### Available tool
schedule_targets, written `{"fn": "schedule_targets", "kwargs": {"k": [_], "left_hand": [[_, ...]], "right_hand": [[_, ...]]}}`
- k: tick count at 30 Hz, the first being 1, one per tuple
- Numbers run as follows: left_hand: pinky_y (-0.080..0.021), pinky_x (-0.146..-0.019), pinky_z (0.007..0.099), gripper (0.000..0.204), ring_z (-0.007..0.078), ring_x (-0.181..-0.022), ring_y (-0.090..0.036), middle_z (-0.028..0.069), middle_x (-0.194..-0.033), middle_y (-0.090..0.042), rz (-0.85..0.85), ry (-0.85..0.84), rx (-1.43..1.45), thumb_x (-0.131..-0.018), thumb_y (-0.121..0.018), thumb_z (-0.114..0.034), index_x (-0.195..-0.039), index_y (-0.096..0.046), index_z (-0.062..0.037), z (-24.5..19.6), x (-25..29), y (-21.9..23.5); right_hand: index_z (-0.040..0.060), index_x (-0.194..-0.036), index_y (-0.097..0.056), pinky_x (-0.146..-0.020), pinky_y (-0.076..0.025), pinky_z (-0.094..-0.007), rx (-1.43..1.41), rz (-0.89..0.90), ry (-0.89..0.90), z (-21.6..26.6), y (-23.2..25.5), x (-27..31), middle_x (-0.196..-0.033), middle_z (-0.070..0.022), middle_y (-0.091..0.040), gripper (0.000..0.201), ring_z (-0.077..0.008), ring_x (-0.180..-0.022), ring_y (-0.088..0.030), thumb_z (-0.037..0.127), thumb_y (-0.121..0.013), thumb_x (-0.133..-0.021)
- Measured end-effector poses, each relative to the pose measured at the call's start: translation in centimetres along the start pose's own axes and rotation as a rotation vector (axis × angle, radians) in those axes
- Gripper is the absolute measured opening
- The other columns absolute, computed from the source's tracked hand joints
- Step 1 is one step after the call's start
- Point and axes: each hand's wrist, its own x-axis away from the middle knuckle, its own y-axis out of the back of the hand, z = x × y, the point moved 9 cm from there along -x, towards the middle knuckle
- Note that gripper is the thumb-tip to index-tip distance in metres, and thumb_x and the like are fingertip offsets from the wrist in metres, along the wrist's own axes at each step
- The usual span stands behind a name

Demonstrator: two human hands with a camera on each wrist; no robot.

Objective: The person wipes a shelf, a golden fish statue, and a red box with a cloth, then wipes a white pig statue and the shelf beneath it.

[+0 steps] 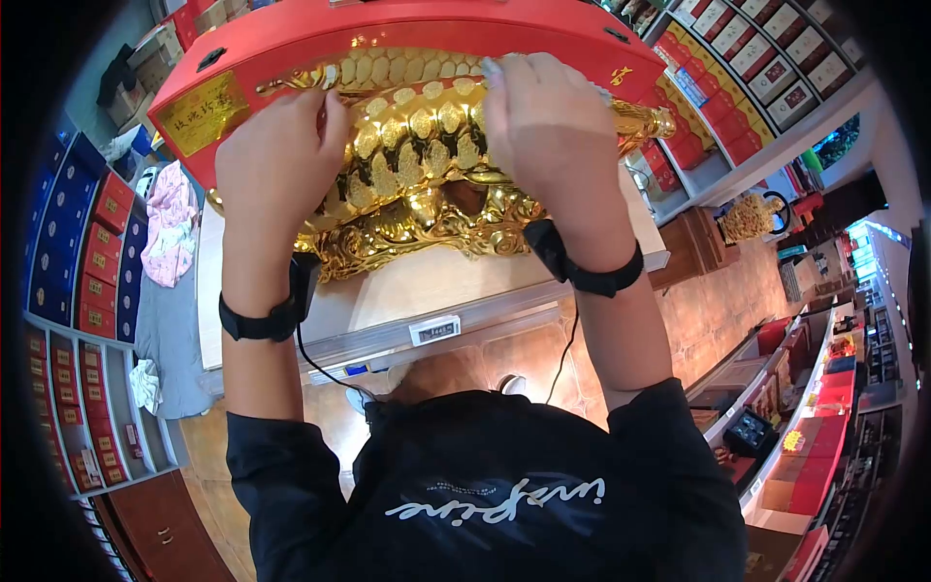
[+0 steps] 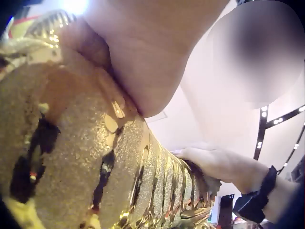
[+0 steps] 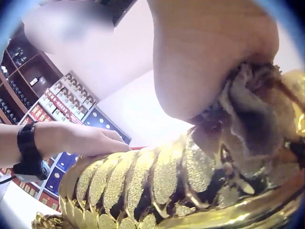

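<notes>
A shiny gold statue (image 1: 417,145) with rows of raised scales stands on an ornate gold base (image 1: 427,233) on the table. My left hand (image 1: 276,160) rests over its left part, its fingers laid along the scales in the right wrist view; their tips are partly hidden in the head view. With my right hand (image 1: 553,121) I hold a crumpled greyish cloth (image 3: 250,114) against the statue's upper right side. The cloth mostly hides under that hand from above. In the left wrist view the right hand (image 2: 209,164) lies on the far end of the scaled body.
A big red box (image 1: 388,34) stands right behind the statue. The pale table (image 1: 378,306) carries a price tag (image 1: 436,331) on its front edge. Shelves with blue and red boxes (image 1: 107,262) rise at the left, and more stocked shelves (image 1: 766,58) at the right.
</notes>
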Motion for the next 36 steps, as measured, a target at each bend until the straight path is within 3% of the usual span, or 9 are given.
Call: {"fn": "schedule_targets", "kwargs": {"k": [6,8,15,18,21,26,28,31,36], "left_hand": [[-0.054,-0.057,0.049,0.047,0.0365,-0.059,-0.069,0.0161,-0.063,-0.067,0.041,0.023,-0.147,-0.1,-0.051,-0.034,-0.066,-0.073,-0.0086,0.0,-0.1,-0.6],[-0.054,-0.059,0.0495,0.047,0.0368,-0.061,-0.069,0.0168,-0.065,-0.068,0.057,0.008,-0.155,-0.1,-0.051,-0.034,-0.069,-0.074,-0.0076,0.0,-0.1,-0.8],[-0.056,-0.067,0.0519,0.047,0.0405,-0.069,-0.071,0.0208,-0.072,-0.07,0.137,0.025,-0.178,-0.101,-0.048,-0.035,-0.076,-0.075,-0.0049,0.0,-0.1,-0.9],[-0.056,-0.067,0.0519,0.047,0.0413,-0.069,-0.071,0.0217,-0.071,-0.07,0.141,0.031,-0.188,-0.1,-0.048,-0.034,-0.075,-0.075,-0.0042,0.0,-0.2,-0.8],[-0.056,-0.066,0.052,0.047,0.0411,-0.068,-0.071,0.0219,-0.071,-0.069,0.149,0.043,-0.191,-0.1,-0.049,-0.035,-0.074,-0.075,-0.0045,0.0,-0.1,-0.7],[-0.056,-0.064,0.0512,0.047,0.0406,-0.066,-0.07,0.0213,-0.069,-0.069,0.118,0.028,-0.188,-0.099,-0.05,-0.035,-0.073,-0.075,-0.0051,0.0,0.0,-0.5],[-0.056,-0.062,0.0504,0.046,0.0406,-0.064,-0.07,0.0208,-0.068,-0.069,0.103,0.014,-0.186,-0.099,-0.05,-0.034,-0.073,-0.075,-0.0052,0.0,0.0,-0.5],[-0.056,-0.063,0.0509,0.046,0.041,-0.065,-0.07,0.0211,-0.068,-0.069,0.115,0.03,-0.191,-0.099,-0.05,-0.034,-0.073,-0.075,-0.0051,-0.1,0.0,-0.6],[-0.056,-0.067,0.0536,0.047,0.0433,-0.069,-0.07,0.0228,-0.07,-0.069,0.16,0.064,-0.199,-0.098,-0.049,-0.035,-0.074,-0.074,-0.0034,-0.2,-0.2,-0.8]], "right_hand": [[0.0063,-0.083,-0.066,-0.078,-0.054,-0.0425,0.023,0.073,0.015,3.0,-1.7,-0.6,-0.085,-0.0117,-0.064,0.015,-0.0297,-0.084,-0.066,0.02,-0.065,-0.091],[0.0061,-0.086,-0.065,-0.076,-0.055,-0.0423,0.074,0.119,0.021,4.2,-2.5,-1.0,-0.087,-0.0111,-0.064,0.013,-0.0287,-0.087,-0.067,0.018,-0.064,-0.091],[0.0048,-0.094,-0.066,-0.085,-0.055,-0.0387,-0.284,0.008,0.084,9.5,-3.9,-1.6,-0.094,-0.0117,-0.065,0.014,-0.0279,-0.093,-0.067,0.015,-0.064,-0.085],[0.0042,-0.095,-0.067,-0.088,-0.055,-0.0389,-0.372,-0.045,0.049,8.0,-3.1,-1.0,-0.097,-0.0122,-0.065,0.015,-0.029,-0.095,-0.067,0.013,-0.065,-0.083],[0.0044,-0.1,-0.069,-0.094,-0.055,-0.0393,-0.343,0.075,0.036,5.5,-1.9,-0.4,-0.108,-0.0139,-0.068,0.017,-0.0309,-0.102,-0.068,0.008,-0.064,-0.084],[0.0075,-0.112,-0.072,-0.1,-0.054,-0.041,-0.266,0.083,-0.042,-2.9,1.8,2.0,-0.121,-0.0142,-0.072,0.028,-0.0318,-0.115,-0.068,0.0,-0.06,-0.089],[0.0029,-0.105,-0.069,-0.094,-0.054,-0.0461,-0.207,0.028,-0.029,-6.6,3.0,3.2,-0.109,-0.0179,-0.069,0.019,-0.0375,-0.105,-0.066,0.003,-0.058,-0.089],[0.003,-0.11,-0.07,-0.094,-0.053,-0.0464,-0.261,0.034,-0.324,-11.1,3.4,4.9,-0.113,-0.0192,-0.069,0.02,-0.0391,-0.105,-0.067,0.002,-0.057,-0.095],[0.0035,-0.116,-0.067,-0.095,-0.052,-0.0453,-0.299,-0.292,-0.388,-9.7,3.9,7.4,-0.116,-0.0182,-0.068,0.023,-0.0394,-0.109,-0.064,-0.002,-0.059,-0.095]]}}
